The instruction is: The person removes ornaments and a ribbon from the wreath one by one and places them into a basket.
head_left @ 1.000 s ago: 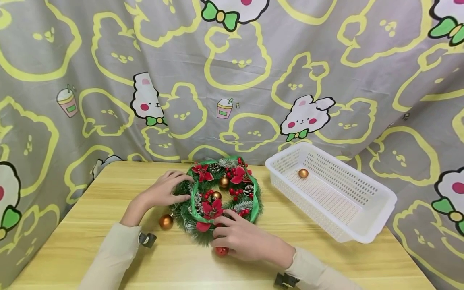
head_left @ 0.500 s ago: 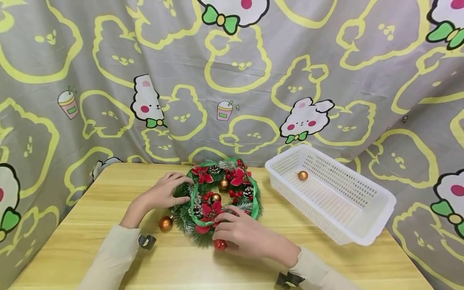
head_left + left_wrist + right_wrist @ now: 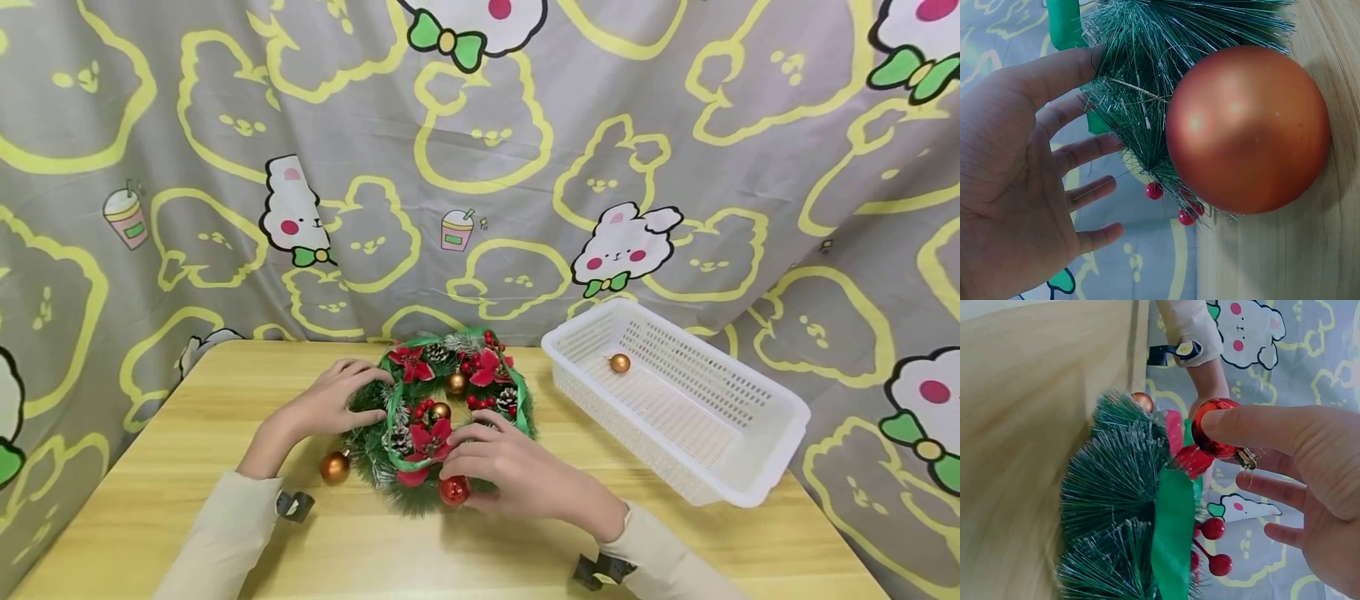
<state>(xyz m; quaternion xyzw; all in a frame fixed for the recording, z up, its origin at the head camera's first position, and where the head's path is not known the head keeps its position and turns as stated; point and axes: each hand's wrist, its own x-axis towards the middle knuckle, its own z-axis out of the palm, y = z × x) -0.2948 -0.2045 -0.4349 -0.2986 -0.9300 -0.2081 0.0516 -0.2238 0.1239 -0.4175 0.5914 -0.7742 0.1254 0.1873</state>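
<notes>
A round green Christmas wreath (image 3: pixel 375 479) lies on the table, dressed with red poinsettias (image 3: pixel 429 440), pine cones, red berries and a green ribbon (image 3: pixel 1174 534). My left hand (image 3: pixel 333 400) rests at its left side, fingers spread and fairly straight against the needles. Thumb and fingers of my right hand (image 3: pixel 517 471) pinch a shiny red bauble (image 3: pixel 453 490) at the wreath's front edge; in the right wrist view the bauble's metal cap (image 3: pixel 1247 457) points toward the palm. Beside the wreath at front left sits a matte copper bauble (image 3: pixel 1247 130), near my left wrist.
To the right stands a white perforated plastic basket (image 3: pixel 675 458), with one small copper bauble (image 3: pixel 619 363) inside. Two gold baubles show within the wreath, one of them this bauble (image 3: pixel 456 383). A grey cartoon-print curtain (image 3: pixel 495 275) hangs behind the wooden table (image 3: pixel 360 567).
My right hand has lifted the red bauble slightly, up and toward the wreath's front edge, turning it more into view. My left hand keeps its place on the wreath.
</notes>
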